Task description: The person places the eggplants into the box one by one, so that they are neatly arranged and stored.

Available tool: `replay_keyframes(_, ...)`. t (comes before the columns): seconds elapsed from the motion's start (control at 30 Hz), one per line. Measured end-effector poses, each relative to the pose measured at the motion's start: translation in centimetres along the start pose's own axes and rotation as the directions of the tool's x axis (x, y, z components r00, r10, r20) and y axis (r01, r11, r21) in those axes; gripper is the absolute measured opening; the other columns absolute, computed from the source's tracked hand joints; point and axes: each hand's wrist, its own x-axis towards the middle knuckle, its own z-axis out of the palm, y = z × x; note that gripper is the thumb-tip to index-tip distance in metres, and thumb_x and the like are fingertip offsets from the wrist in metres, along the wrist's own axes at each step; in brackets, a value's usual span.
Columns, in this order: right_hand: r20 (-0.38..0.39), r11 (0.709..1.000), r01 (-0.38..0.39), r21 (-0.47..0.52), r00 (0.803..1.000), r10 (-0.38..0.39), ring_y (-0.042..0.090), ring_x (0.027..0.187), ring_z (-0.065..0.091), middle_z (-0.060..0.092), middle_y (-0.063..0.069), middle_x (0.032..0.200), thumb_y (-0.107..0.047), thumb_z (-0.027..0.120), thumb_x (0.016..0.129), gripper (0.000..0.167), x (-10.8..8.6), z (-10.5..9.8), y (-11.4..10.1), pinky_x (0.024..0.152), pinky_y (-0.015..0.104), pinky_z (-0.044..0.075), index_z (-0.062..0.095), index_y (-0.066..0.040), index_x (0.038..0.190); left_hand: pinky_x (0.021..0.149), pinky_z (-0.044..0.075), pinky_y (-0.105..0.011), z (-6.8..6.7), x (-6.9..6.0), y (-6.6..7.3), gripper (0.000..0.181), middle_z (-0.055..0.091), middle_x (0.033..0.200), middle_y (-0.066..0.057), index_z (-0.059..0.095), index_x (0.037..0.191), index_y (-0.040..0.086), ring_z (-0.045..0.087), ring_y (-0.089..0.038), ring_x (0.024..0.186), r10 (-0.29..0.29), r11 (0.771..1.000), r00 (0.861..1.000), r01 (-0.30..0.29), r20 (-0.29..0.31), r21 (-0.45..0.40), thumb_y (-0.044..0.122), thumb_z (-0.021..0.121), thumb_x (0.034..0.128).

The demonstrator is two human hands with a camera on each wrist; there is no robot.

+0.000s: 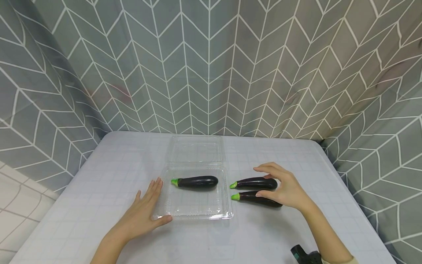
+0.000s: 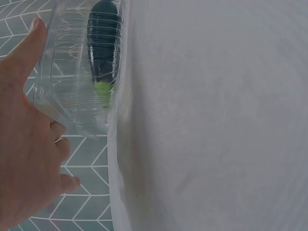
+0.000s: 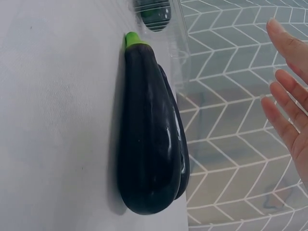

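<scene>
A dark eggplant [image 1: 197, 182] with a green stem lies inside a clear plastic clamshell container [image 1: 194, 211], whose lid [image 1: 196, 150] is folded back, away from me. My left hand [image 1: 140, 214] rests at the container's left side with straight fingers, its thumb by the front left corner. To the right of the container lie two more eggplants side by side, a rear one [image 1: 255, 183] and a front one [image 1: 250, 197], stems pointing left. Over their thick ends hovers my right hand [image 1: 285, 185], thumb and fingers spread apart; in the right wrist view it is clear of the front eggplant [image 3: 147, 134].
The white table [image 1: 263, 238] has rounded back corners. Behind and at both sides hangs a grey curtain [image 1: 211, 73] with a white chevron pattern. A black device [image 1: 304, 255] sits by the right wrist. White tiles [image 1: 19, 209] show at the left.
</scene>
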Motion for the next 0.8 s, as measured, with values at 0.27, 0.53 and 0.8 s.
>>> replay_keyframes(0.27, -0.006, 1.000, -0.011, -0.007, 1.000, 0.011, 0.013, 0.109, 0.057, 0.061, -0.001, 0.120, -0.013, 0.091, 0.063, 0.068, -0.6, -0.9, 0.4, 0.085, 0.023, 0.052, 0.063, -0.012, 0.126, 0.106, 0.015, -0.069, -0.1, 0.0, 0.0, 0.109, 0.016, 0.158, -0.019, 0.013, 0.154, 0.002, 0.015, -0.037, 0.144, -0.003, 1.000, 1.000, 0.003, 0.000, 0.002, 0.061, 0.067, 0.0792)
replay_keyframes(0.53, -0.019, 1.000, -0.009, -0.027, 1.000, 0.008, 0.009, 0.107, 0.056, 0.061, 0.004, 0.118, -0.007, 0.092, 0.058, 0.072, -1.2, -1.1, 1.1, 0.084, 0.019, 0.051, 0.063, -0.007, 0.124, 0.106, 0.015, -0.069, 0.2, -0.1, -0.3, 0.109, 0.016, 0.158, -0.018, 0.014, 0.154, 0.003, 0.015, -0.037, 0.144, 0.002, 1.000, 1.000, -0.002, -0.009, -0.001, 0.061, 0.067, 0.0787)
replay_keyframes(0.8, -0.036, 0.999, -0.018, -0.046, 0.999, 0.016, 0.013, 0.103, 0.058, 0.063, 0.009, 0.112, 0.004, 0.089, 0.059, 0.064, -1.2, -1.4, -0.8, 0.081, 0.023, 0.053, 0.065, -0.002, 0.118, 0.105, 0.016, -0.069, 0.4, -0.1, -0.3, 0.109, 0.017, 0.158, -0.018, 0.014, 0.154, 0.003, 0.016, -0.038, 0.144, 0.007, 1.000, 1.000, -0.007, -0.016, 0.001, 0.061, 0.068, 0.0785)
